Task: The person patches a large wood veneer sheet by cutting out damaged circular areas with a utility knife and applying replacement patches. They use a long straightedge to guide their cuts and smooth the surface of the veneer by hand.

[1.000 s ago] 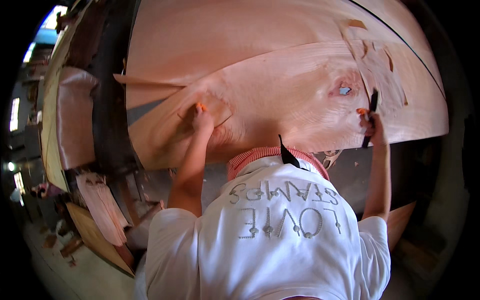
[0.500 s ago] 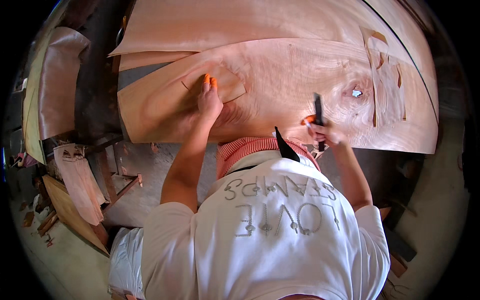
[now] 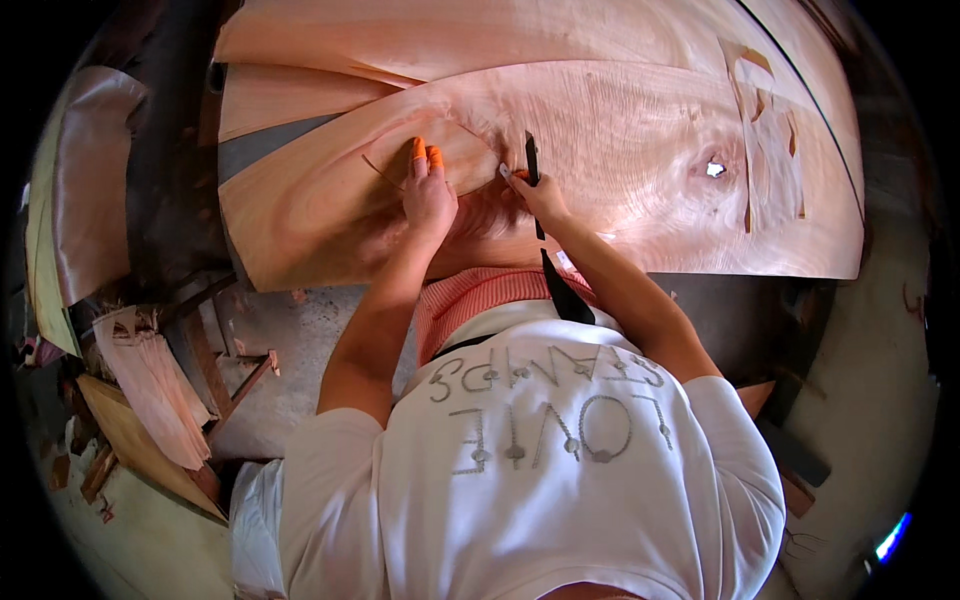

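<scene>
"Pinkish-tan, curved-edged wood veneer sheet: where's it lying?"

"Spreading across the work surface, right before the person, ragged knot hole showing near its right end. Larger pale veneer sheet is lying beyond the curved edge."

"Hands?"

"Apart, but near each other. Left hand, orange-covered fingertips, is resting on a tan, angular veneer piece, fingers extended; palm's hidden. Right hand is gripping a slim, black, bar-shaped tool just beside the piece's right edge. Something small and pale is showing at those fingertips; can't tell what."

"Step in hand?"

"Judging only: they're working at the piece's edge. Next move is probably calling for a steady left hand and careful right fingertips."

"Surface, room?"

"Grey strip of work surface is peeking out at left. Ragged pinkish veneer strips are hanging lower left, above a pale floor."
</scene>
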A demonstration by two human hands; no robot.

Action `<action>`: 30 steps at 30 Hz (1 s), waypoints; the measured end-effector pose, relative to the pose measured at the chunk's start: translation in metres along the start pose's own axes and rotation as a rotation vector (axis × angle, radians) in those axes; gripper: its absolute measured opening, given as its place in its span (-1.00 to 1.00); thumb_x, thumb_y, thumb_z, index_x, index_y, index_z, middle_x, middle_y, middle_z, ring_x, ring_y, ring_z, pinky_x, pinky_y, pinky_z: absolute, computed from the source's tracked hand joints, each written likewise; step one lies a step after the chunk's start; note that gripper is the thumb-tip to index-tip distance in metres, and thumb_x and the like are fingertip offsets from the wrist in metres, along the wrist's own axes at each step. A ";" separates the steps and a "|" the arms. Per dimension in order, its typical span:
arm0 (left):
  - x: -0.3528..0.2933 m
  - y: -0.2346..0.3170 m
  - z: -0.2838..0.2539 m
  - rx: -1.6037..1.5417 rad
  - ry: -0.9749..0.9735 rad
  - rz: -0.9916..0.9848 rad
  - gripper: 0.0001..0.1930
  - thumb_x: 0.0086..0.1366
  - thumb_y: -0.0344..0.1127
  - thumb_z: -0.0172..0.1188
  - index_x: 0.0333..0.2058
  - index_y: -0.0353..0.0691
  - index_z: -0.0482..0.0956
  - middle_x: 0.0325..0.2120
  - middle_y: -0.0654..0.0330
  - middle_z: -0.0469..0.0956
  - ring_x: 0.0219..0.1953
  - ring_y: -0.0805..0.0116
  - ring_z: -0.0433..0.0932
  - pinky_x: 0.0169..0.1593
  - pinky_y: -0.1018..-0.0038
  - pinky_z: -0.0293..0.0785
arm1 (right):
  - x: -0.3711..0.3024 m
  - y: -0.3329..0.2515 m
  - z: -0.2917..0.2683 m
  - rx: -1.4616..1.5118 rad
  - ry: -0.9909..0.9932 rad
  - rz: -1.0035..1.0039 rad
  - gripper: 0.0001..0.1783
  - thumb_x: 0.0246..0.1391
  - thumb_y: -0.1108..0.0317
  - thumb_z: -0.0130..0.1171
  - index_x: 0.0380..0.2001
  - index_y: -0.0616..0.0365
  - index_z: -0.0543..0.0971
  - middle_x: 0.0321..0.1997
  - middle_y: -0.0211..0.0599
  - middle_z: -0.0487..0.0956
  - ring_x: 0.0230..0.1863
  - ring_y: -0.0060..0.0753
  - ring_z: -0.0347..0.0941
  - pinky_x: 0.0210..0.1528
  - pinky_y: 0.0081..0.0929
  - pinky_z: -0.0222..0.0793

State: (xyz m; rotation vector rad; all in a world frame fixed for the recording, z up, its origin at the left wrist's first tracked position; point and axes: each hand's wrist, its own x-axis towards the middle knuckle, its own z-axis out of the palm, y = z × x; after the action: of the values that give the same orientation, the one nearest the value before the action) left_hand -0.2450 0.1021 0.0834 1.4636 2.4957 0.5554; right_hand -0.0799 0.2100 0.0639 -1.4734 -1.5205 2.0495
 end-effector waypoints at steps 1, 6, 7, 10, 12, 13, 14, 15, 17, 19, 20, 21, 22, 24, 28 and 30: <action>-0.001 0.001 0.000 -0.014 0.016 0.008 -0.44 0.02 -0.39 0.09 0.04 -0.37 0.21 0.13 -0.10 0.06 0.12 0.01 0.16 0.09 0.27 0.19 | 0.006 0.008 -0.001 -0.063 0.044 -0.015 -0.79 0.04 0.26 0.08 -0.39 0.19 0.51 -0.60 -0.39 0.53 -0.72 -0.74 0.22 -0.72 -0.72 0.03; -0.007 0.009 0.005 -0.304 -0.016 0.191 -0.40 0.02 -0.29 0.14 0.06 -0.34 0.19 0.09 -0.11 0.13 0.06 -0.04 0.24 0.06 0.26 0.24 | 0.014 0.022 0.002 -0.119 0.129 -0.028 -0.79 0.02 0.27 0.10 -0.41 0.21 0.51 -0.60 -0.37 0.53 -0.72 -0.72 0.25 -0.71 -0.72 0.07; -0.010 0.017 0.008 -0.335 -0.091 0.248 -0.39 0.04 -0.27 0.14 0.07 -0.33 0.18 0.10 -0.10 0.12 0.05 -0.05 0.25 0.05 0.27 0.26 | 0.020 0.028 0.000 -0.142 0.153 -0.037 -0.79 0.01 0.26 0.11 -0.42 0.21 0.51 -0.62 -0.38 0.52 -0.73 -0.71 0.24 -0.72 -0.71 0.07; -0.007 0.029 0.013 -0.297 -0.113 0.558 -0.38 0.05 -0.19 0.13 0.09 -0.22 0.18 0.11 0.04 0.15 0.16 0.09 0.11 0.19 0.23 0.02 | 0.019 0.028 -0.002 -0.252 0.211 -0.019 -0.72 -0.06 0.21 0.14 -0.44 0.24 0.52 -0.61 -0.32 0.52 -0.63 -0.59 0.35 -0.58 -0.55 0.23; -0.013 0.029 0.019 -0.175 -0.221 0.500 -0.39 0.07 -0.12 0.10 0.09 -0.21 0.19 0.12 0.07 0.14 0.20 0.16 0.04 0.23 0.18 -0.12 | 0.012 0.014 -0.001 -0.298 0.198 0.022 -0.70 -0.09 0.19 0.15 -0.43 0.26 0.53 -0.59 -0.28 0.53 -0.57 -0.53 0.41 -0.51 -0.47 0.32; -0.014 0.029 0.021 -0.164 -0.220 0.499 -0.38 0.07 -0.10 0.10 0.09 -0.19 0.19 0.13 0.07 0.13 0.21 0.16 0.03 0.23 0.17 -0.13 | 0.007 0.005 -0.001 -0.299 0.170 0.049 -0.70 -0.09 0.21 0.14 -0.42 0.27 0.52 -0.58 -0.27 0.53 -0.56 -0.52 0.41 -0.50 -0.47 0.32; -0.014 0.029 0.022 -0.153 -0.221 0.501 -0.38 0.07 -0.08 0.10 0.10 -0.17 0.20 0.14 0.08 0.11 0.21 0.17 0.02 0.23 0.16 -0.14 | 0.001 -0.007 -0.001 -0.298 0.145 0.076 -0.71 -0.09 0.22 0.13 -0.42 0.27 0.52 -0.57 -0.26 0.53 -0.56 -0.52 0.41 -0.49 -0.46 0.32; -0.016 0.027 0.022 -0.139 -0.220 0.493 -0.37 0.06 -0.07 0.09 0.10 -0.15 0.20 0.15 0.09 0.09 0.22 0.17 0.00 0.23 0.15 -0.15 | -0.008 -0.022 -0.001 -0.326 0.073 0.081 -0.72 -0.07 0.23 0.13 -0.43 0.28 0.51 -0.62 -0.31 0.50 -0.60 -0.56 0.38 -0.55 -0.51 0.28; -0.019 0.024 0.024 -0.043 -0.245 0.510 -0.36 0.04 -0.05 0.11 0.11 -0.07 0.20 0.16 0.10 0.05 0.23 0.17 -0.04 0.23 0.14 -0.16 | -0.029 -0.048 -0.012 -0.385 -0.069 0.085 -0.74 -0.04 0.25 0.12 -0.47 0.29 0.49 -0.71 -0.41 0.43 -0.70 -0.64 0.31 -0.68 -0.60 0.19; -0.016 0.032 0.023 0.003 -0.277 0.532 -0.34 0.01 -0.02 0.13 0.12 0.00 0.20 0.19 0.12 0.01 0.24 0.18 -0.07 0.24 0.15 -0.18 | -0.032 -0.007 -0.040 -0.391 -0.078 0.014 -0.76 -0.02 0.26 0.09 -0.47 0.25 0.50 -0.68 -0.38 0.47 -0.64 -0.61 0.36 -0.60 -0.58 0.25; -0.015 0.033 0.020 0.007 -0.298 0.518 -0.33 -0.01 -0.02 0.15 0.12 0.03 0.21 0.20 0.14 -0.01 0.25 0.19 -0.08 0.24 0.16 -0.19 | -0.036 -0.004 -0.042 -0.398 -0.096 -0.019 -0.77 0.00 0.26 0.08 -0.46 0.23 0.50 -0.66 -0.37 0.49 -0.61 -0.60 0.38 -0.55 -0.57 0.28; -0.015 0.035 0.018 0.011 -0.319 0.504 -0.32 -0.03 -0.01 0.17 0.12 0.06 0.21 0.21 0.15 -0.04 0.25 0.20 -0.09 0.25 0.17 -0.21 | -0.040 -0.002 -0.048 -0.528 -0.114 0.055 -0.82 0.01 0.30 0.03 -0.47 0.19 0.51 -0.63 -0.31 0.51 -0.51 -0.53 0.45 -0.44 -0.56 0.32; -0.015 0.035 0.019 0.039 -0.338 0.501 -0.30 -0.04 0.00 0.18 0.12 0.05 0.20 0.21 0.15 -0.05 0.26 0.19 -0.11 0.25 0.17 -0.20 | -0.042 0.000 -0.051 -0.600 -0.110 0.058 -0.84 0.00 0.32 0.03 -0.46 0.17 0.51 -0.63 -0.29 0.51 -0.51 -0.49 0.45 -0.43 -0.54 0.32; -0.015 0.033 0.017 0.104 -0.371 0.494 -0.26 -0.06 0.00 0.20 0.14 0.05 0.18 0.23 0.15 -0.09 0.27 0.18 -0.14 0.25 0.18 -0.19 | -0.045 -0.012 -0.047 -0.742 -0.105 0.055 -0.88 -0.04 0.34 0.02 -0.46 0.13 0.51 -0.61 -0.26 0.52 -0.50 -0.41 0.47 -0.41 -0.49 0.33; -0.013 0.035 0.019 -0.007 -0.470 0.473 -0.24 -0.06 0.00 0.20 0.15 0.03 0.15 0.23 0.12 -0.15 0.27 0.12 -0.20 0.24 0.21 -0.11 | -0.026 -0.035 -0.093 -1.278 -0.165 -0.160 -0.89 -0.09 0.34 0.03 -0.49 0.06 0.52 -0.58 -0.25 0.52 -0.52 -0.34 0.45 -0.45 -0.40 0.31; -0.015 0.029 0.025 -0.048 -0.431 0.491 -0.24 -0.07 0.01 0.21 0.14 0.02 0.16 0.23 0.07 -0.16 0.28 0.07 -0.24 0.23 0.25 -0.04 | -0.027 -0.056 -0.117 -0.903 -0.358 0.075 -0.85 -0.04 0.31 0.04 -0.51 0.14 0.52 -0.63 -0.34 0.49 -0.58 -0.48 0.40 -0.48 -0.49 0.28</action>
State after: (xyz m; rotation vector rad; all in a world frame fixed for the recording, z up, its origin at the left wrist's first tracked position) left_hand -0.2056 0.1072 0.0726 1.9431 1.7926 0.3192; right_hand 0.0046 0.2895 0.1276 -1.4281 -2.8199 1.7901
